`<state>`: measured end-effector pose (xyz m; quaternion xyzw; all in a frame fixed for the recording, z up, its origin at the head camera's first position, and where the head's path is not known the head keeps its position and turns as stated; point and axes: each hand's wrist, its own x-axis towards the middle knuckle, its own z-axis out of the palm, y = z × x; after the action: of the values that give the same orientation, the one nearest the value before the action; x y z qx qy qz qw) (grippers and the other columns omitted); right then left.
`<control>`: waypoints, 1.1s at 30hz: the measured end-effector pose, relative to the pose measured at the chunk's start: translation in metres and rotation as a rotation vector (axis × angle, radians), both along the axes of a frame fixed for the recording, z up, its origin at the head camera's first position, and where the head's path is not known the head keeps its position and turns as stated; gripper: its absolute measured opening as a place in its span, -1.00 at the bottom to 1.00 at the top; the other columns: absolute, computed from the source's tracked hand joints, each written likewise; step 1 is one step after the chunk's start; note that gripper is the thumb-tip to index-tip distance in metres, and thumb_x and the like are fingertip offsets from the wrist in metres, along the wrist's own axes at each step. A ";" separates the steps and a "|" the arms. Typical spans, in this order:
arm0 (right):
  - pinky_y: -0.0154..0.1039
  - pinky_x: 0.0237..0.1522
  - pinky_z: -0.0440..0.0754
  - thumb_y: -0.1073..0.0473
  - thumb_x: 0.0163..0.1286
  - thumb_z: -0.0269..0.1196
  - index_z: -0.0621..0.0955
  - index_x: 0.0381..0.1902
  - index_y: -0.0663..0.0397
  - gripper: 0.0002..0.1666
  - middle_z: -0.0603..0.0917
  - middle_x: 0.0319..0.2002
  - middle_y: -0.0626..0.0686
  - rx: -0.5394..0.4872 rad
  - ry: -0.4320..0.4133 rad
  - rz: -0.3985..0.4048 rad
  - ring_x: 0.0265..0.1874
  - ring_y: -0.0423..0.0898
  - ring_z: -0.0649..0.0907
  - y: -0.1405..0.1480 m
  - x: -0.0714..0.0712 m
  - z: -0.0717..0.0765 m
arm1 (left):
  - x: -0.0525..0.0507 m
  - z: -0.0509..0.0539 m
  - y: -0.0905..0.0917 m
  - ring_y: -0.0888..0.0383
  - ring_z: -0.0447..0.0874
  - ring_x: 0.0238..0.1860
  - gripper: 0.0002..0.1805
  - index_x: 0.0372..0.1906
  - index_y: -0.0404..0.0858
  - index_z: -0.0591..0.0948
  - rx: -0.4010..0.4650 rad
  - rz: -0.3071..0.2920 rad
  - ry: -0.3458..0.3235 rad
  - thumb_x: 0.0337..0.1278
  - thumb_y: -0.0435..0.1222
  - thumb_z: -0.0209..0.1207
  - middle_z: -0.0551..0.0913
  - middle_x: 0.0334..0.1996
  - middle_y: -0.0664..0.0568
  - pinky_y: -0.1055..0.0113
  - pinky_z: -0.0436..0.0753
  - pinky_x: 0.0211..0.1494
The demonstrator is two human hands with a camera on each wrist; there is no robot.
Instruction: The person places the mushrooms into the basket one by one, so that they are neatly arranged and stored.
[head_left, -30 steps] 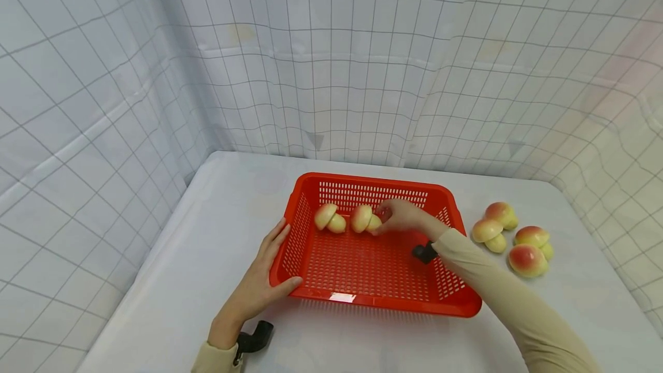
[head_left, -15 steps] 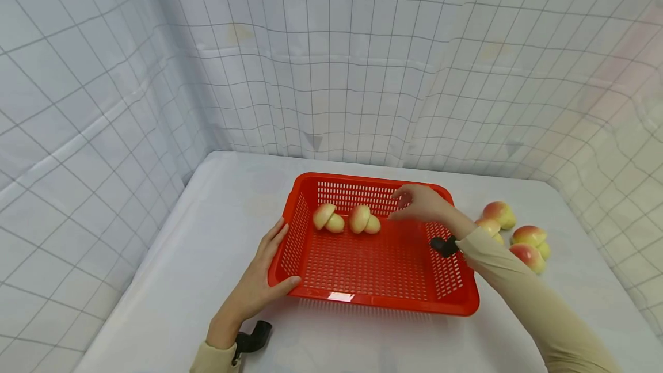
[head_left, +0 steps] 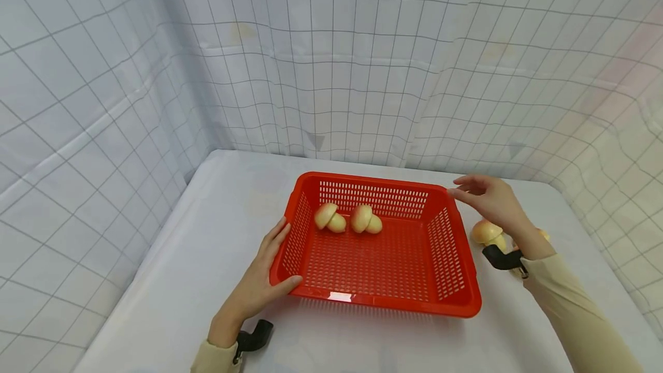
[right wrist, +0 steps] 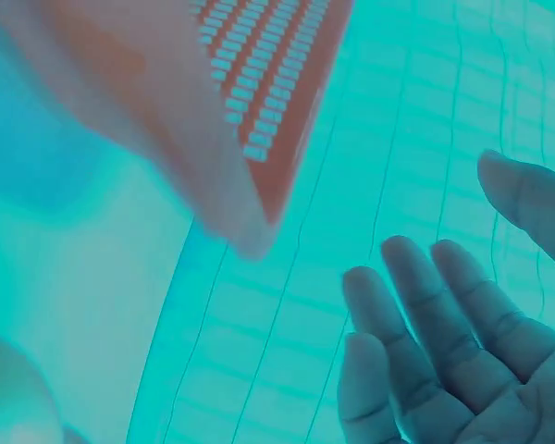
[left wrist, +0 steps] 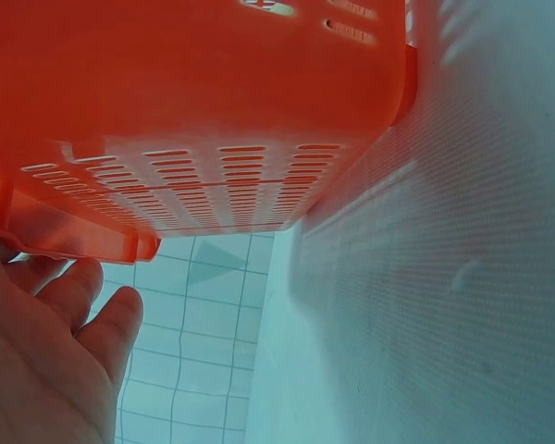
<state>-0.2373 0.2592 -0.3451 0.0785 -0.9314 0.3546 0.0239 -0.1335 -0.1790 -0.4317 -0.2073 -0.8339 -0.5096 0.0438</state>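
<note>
My left hand [head_left: 257, 284] rests at the near left corner of a red plastic basket [head_left: 383, 303], its fingers along the left rim and its thumb on the front rim. In the left wrist view, the fingertips touch the rim from outside. Two mushroom-shaped pieces with reddish-yellow caps, a left piece [head_left: 328, 218] and a right piece [head_left: 364, 219], lie side by side near the basket's back wall. Beyond the basket's right back corner, my right hand [head_left: 496, 205] hovers with loosely bent fingers and holds nothing. Below it lies another mushroom piece [head_left: 488, 231].
More mushroom pieces right of the basket are mostly hidden by my right hand and forearm. A white cloth covers the table [head_left: 197, 246]. Grid-patterned white curtains [head_left: 362, 73] stand behind and at both sides. Each wrist carries a black camera mount.
My right hand has drawn away from the right mushroom piece in the basket, rising and moving right past the rim. The piece stays inside. My left hand has stayed in place.
</note>
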 end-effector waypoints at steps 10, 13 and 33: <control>-0.44 -0.26 0.48 -0.16 0.34 0.18 0.52 0.13 0.16 -0.40 0.66 -0.19 -0.18 -0.114 0.014 -0.131 -0.18 -0.29 0.52 0.058 0.032 -0.009 | -0.009 -0.024 -0.008 0.04 -0.03 0.40 0.00 0.50 0.02 0.04 -0.010 0.010 0.004 -0.04 -0.16 0.34 -0.13 0.47 0.23 -0.11 0.38 0.15; -0.47 -0.33 0.52 -0.12 0.35 0.19 0.52 0.11 0.19 -0.44 0.63 -0.26 -0.31 -0.152 0.014 -0.160 -0.26 -0.36 0.54 0.072 0.040 -0.021 | -0.010 -0.026 -0.009 0.03 -0.03 0.40 0.00 0.50 0.00 0.05 -0.005 0.008 0.003 -0.05 -0.17 0.34 -0.13 0.47 0.22 -0.11 0.37 0.15; -0.47 -0.34 0.52 0.02 0.37 0.21 0.49 0.13 0.19 -0.51 0.56 -0.24 -0.48 -0.159 -0.055 -0.207 -0.28 -0.52 0.53 0.149 0.089 -0.082 | -0.012 -0.024 -0.008 0.03 -0.02 0.40 -0.01 0.50 -0.03 0.04 -0.018 0.004 0.011 -0.03 -0.17 0.33 -0.13 0.47 0.22 -0.11 0.40 0.14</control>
<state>-0.1483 0.4083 -0.4271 -0.0302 -0.9037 0.4251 0.0409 -0.1452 -0.1870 -0.4552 -0.2090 -0.8385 -0.5010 0.0475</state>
